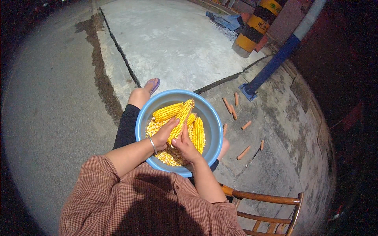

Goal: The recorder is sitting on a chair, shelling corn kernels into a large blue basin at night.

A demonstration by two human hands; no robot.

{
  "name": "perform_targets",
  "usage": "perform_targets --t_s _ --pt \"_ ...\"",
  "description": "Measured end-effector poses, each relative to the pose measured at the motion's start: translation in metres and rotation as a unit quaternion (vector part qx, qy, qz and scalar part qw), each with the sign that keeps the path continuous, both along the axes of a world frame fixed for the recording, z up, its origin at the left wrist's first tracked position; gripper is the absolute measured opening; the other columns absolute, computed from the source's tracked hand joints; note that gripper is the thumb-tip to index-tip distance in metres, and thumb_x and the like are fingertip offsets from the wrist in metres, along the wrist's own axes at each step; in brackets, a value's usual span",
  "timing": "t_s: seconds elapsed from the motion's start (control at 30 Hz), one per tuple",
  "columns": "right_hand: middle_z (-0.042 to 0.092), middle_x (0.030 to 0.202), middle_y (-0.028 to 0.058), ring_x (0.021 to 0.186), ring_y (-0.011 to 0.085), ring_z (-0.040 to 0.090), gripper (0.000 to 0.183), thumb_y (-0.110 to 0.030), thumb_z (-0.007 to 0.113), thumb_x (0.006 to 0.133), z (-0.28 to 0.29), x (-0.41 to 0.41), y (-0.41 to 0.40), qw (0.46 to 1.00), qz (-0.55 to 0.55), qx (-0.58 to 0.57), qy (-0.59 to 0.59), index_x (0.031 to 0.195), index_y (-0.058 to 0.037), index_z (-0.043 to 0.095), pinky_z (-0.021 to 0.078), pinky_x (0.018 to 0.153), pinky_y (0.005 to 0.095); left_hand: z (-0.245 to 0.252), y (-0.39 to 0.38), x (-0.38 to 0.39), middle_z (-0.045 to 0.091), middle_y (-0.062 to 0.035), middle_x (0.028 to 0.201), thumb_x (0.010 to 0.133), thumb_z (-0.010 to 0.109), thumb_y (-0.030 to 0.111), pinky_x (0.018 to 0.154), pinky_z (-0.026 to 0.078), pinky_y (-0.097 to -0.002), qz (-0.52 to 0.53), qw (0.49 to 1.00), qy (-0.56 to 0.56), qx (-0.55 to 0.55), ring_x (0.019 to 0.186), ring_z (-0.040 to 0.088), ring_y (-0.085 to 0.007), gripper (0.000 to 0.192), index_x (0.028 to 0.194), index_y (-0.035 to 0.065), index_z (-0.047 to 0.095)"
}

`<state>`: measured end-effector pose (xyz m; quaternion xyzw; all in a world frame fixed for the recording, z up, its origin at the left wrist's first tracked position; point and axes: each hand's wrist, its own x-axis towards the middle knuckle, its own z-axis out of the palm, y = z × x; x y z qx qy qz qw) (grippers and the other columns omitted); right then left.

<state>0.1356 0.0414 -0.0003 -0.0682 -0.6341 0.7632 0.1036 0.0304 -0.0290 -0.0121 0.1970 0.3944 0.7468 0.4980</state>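
Note:
A blue plastic basin (217,124) rests on my lap. Above its contents I hold an ear of yellow corn (183,113), tilted with its tip pointing away from me. My left hand (164,133), with a silver bangle at the wrist, grips the ear from the left side. On the other side, my right hand (186,146) holds it, the thumb near its lower end. Loose corn kernels (171,157) cover the basin's bottom. A whole ear (166,112) lies at the left in the basin and another ear (198,134) at the right; one more is partly hidden behind the held ear.
Several bare corncobs (244,152) lie scattered on the concrete to the right. A bamboo or wooden chair (265,197) stands at the lower right. Beyond the cobs rises a blue-based metal post (270,63), with a yellow-and-black striped pole (251,34) farther back.

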Motion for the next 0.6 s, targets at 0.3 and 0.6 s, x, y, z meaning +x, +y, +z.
perform_targets --t_s 0.3,0.6 --pt "0.012 0.142 0.0115 0.129 0.0196 0.017 0.084 -0.019 0.055 0.079 -0.011 -0.003 0.007 0.992 0.019 -0.118 0.040 0.138 -0.0050 -0.002 0.0168 0.103 0.0292 0.008 -0.002 0.002 0.048 -0.0085 0.112 0.091 0.040 0.030 0.087 0.038 -0.0274 -0.015 0.996 -0.086 0.007 0.101 0.048 -0.0150 0.041 0.121 0.0035 0.037" --pt "0.013 0.141 0.0110 0.130 0.0193 0.015 0.079 -0.022 0.051 0.084 -0.006 -0.004 0.000 1.000 -0.011 -0.018 0.022 0.138 -0.0042 -0.004 0.0127 0.105 0.0303 0.007 -0.004 0.000 0.046 -0.0081 0.116 0.090 0.041 0.032 0.092 0.033 -0.0280 -0.016 0.998 -0.057 0.013 0.105 0.044 -0.0156 0.045 0.125 0.0032 0.035"
